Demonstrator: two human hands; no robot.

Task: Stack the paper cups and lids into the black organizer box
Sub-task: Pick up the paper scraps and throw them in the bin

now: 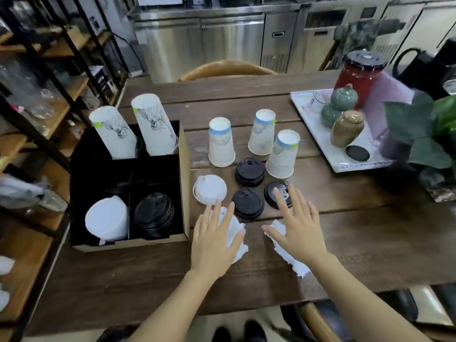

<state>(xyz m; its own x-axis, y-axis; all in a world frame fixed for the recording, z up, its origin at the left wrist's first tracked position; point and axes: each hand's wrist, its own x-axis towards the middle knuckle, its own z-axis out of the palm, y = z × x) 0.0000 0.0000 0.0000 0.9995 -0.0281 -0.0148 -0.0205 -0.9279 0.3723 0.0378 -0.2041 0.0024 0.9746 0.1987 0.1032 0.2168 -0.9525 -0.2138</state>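
Black lids (248, 203) and upturned paper cups (221, 145) sit loose on the wooden table (370, 230), right of the organizer box (183, 183). Left hand (213, 239) and right hand (299, 228) are spread flat, empty, over white lids (238, 236).

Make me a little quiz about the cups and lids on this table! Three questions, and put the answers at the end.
1. How many paper cups stand upside down on the table, outside the black organizer box?
2. True or false: the box's front compartments hold white lids on the left and black lids on the right.
3. Which hand's fingertips lie over a loose black lid: left hand or right hand?

Key
1. Three.
2. True.
3. The right hand, over the black lid farthest right.
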